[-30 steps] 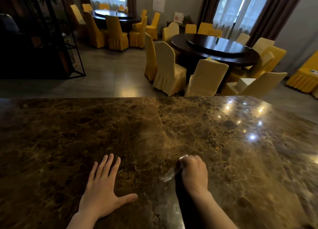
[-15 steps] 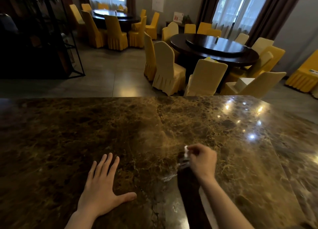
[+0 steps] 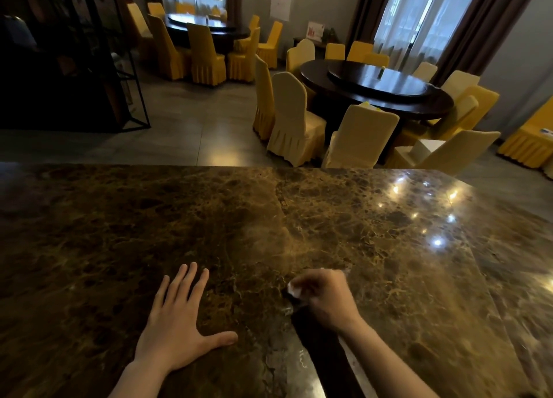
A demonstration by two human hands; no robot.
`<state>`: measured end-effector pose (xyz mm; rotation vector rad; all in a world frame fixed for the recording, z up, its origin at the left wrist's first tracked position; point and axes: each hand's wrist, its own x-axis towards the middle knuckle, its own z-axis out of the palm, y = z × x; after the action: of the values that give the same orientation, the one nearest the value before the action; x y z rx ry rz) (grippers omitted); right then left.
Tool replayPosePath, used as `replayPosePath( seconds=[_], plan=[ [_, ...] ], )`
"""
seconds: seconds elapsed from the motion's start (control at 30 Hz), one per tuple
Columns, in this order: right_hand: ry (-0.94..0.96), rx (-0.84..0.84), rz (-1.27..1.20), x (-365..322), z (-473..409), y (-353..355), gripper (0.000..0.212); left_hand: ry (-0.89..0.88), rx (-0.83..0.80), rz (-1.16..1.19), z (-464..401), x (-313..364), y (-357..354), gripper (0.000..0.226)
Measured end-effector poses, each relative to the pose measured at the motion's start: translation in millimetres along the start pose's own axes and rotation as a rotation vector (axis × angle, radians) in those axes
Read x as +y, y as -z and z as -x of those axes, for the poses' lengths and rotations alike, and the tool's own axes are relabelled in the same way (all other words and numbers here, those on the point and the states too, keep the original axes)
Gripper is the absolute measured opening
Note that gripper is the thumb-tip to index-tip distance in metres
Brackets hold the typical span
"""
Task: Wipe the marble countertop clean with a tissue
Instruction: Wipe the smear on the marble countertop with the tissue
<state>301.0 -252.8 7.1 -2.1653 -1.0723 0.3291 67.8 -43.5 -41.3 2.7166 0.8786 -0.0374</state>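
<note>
The brown marble countertop (image 3: 209,224) fills the lower half of the view, glossy and veined. My right hand (image 3: 326,302) presses down on it near the front middle, fingers closed around a small white tissue (image 3: 294,290) that shows only at the fingertips. My left hand (image 3: 176,317) lies flat on the marble to the left, palm down, fingers spread, holding nothing. A seam in the stone runs from the far edge toward my right hand.
Ceiling lights reflect on the right part of the countertop. Beyond its far edge lies a tiled floor with a round dark table (image 3: 377,89) ringed by yellow-covered chairs (image 3: 294,122), a second table (image 3: 206,26) farther back, and a black metal shelf (image 3: 119,68) at left.
My right hand with the tissue slid away and to the right, then came back toward me and left. The left hand stayed flat in place.
</note>
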Motion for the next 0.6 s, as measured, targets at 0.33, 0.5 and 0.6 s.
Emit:
replayPosePath(
  seconds=[0.33,0.5,0.6],
  plan=[
    [-0.250,0.256,0.309,46.8,-17.8,34.4,0.024,-0.001,0.018,-0.001,-0.5,-0.2,-1.1,0.145],
    [-0.026,0.074,0.253,25.6,-6.9,11.1,0.023,-0.002,0.023,-0.008,0.5,-0.8,-1.7,0.144],
    [-0.105,0.134,-0.092,20.5,-11.8,21.4,0.033,-0.007,0.033,0.010,0.1,-0.4,-2.4,0.145]
  ],
)
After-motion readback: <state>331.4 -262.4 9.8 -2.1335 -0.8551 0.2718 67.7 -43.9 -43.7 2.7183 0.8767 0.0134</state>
